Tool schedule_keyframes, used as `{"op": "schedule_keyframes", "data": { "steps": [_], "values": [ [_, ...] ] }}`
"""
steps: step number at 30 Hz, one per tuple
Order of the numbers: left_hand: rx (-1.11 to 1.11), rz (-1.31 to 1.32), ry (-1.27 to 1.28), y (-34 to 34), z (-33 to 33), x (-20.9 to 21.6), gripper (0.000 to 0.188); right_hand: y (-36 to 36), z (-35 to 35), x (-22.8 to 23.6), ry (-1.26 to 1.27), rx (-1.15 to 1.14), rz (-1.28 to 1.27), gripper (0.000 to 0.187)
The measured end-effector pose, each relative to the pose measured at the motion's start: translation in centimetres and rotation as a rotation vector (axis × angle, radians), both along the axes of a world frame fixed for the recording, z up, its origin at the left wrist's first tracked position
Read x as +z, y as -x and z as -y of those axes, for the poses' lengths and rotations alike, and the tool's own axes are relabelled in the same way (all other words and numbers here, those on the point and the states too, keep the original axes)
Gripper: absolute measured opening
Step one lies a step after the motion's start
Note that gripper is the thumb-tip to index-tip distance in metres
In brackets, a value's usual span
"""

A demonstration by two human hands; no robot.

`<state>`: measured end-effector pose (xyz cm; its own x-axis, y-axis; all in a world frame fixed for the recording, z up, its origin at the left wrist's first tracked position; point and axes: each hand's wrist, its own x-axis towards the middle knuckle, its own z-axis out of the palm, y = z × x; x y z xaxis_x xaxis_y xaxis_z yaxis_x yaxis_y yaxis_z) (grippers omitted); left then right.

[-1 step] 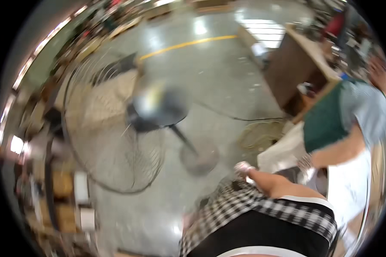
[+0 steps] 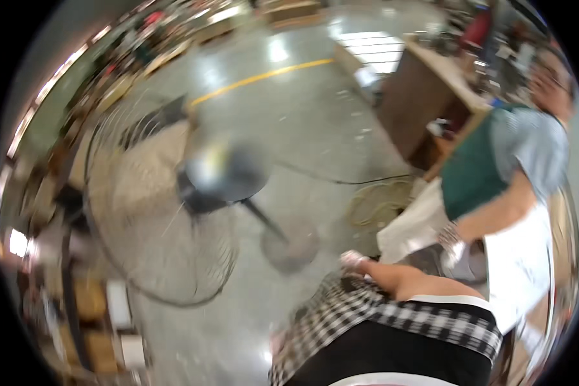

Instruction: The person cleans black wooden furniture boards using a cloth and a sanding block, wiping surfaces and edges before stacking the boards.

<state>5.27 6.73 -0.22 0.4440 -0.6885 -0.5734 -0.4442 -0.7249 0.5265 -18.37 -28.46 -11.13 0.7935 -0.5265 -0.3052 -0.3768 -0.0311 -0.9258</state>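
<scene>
My right hand point(image 2: 352, 259), in a pale glove, is held out in front of my black-and-white checked garment point(image 2: 341, 302). It is blurred, and I cannot make out its fingers or anything in them. Of my left hand point(image 2: 278, 341), only a smeared bit shows at the garment's left edge. Ahead and to the left stands a large pedestal fan point(image 2: 222, 170) with a round wire cage and a round base on the floor. Neither hand is seen touching it.
On the right, a co-worker in a green apron point(image 2: 473, 164) has a gloved hand point(image 2: 452, 243) by white sheet material point(image 2: 412, 231). A wooden cabinet point(image 2: 408, 96) stands behind. A cable point(image 2: 334, 180) crosses the grey floor; cardboard boxes point(image 2: 100, 334) sit at lower left.
The whole view has shifted a little, so the fan, the cabinet and the co-worker sit farther left in the picture. My right hand keeps about the same pose.
</scene>
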Motion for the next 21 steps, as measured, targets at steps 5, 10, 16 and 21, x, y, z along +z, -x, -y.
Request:
{"op": "schedule_keyframes", "data": {
  "steps": [5,10,16,21],
  "values": [
    [0.021,0.016,-0.005,-4.0,-2.6,-0.9,0.049,-5.0,-7.2,4.7,0.428,0.296,0.412,0.025],
    [0.007,0.009,-0.008,-6.4,-3.4,-0.6,0.046,-5.5,-8.8,6.3,0.107,0.232,-0.200,0.032],
    [0.023,0.028,-0.007,-8.5,-2.8,0.2,0.042,0.4,-5.5,4.9,0.029,0.014,-0.796,0.033],
    [-0.006,0.018,-0.002,-8.7,-0.8,0.1,0.039,-0.5,-3.5,3.2,-0.231,-0.113,-0.618,0.021]
  ]
}}
